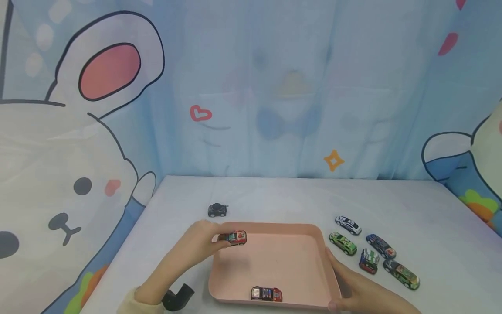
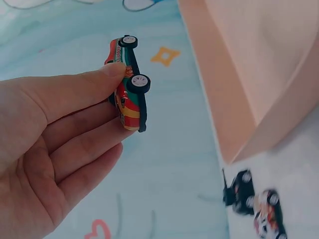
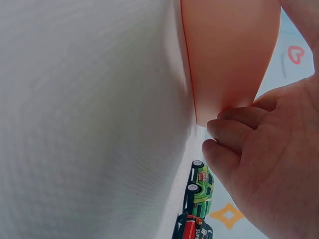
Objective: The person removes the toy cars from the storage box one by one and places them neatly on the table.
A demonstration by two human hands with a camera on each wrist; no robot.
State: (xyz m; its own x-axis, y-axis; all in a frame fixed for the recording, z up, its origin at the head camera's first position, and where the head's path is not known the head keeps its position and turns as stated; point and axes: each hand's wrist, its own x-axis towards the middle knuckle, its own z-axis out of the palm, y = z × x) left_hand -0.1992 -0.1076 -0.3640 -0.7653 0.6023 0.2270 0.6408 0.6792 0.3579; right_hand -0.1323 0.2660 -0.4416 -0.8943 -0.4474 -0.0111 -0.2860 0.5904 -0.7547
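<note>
My left hand [image 1: 205, 237] pinches a red toy car [image 1: 236, 237] between thumb and fingers, above the back left corner of a pink tray [image 1: 270, 227]. In the left wrist view, the car's green and yellow side markings and white-hubbed wheels show. Against the tray's right side lies my right hand [image 1: 357, 285], its fairly straight fingers touching the outer wall, as the right wrist view shows. Inside the tray, along the near edge, sits a dark and red toy car [image 1: 266, 294].
Right of the tray stand several toy cars: white [image 1: 348, 225], green [image 1: 343, 243], blue [image 1: 381, 246], green-and-red [image 1: 369, 261] and multicoloured [image 1: 401, 274]. A black toy vehicle [image 1: 217, 210] stands behind the tray; a white-and-red car [image 2: 268, 214] appears near it. A black object [image 1: 178, 298] is beside my left forearm.
</note>
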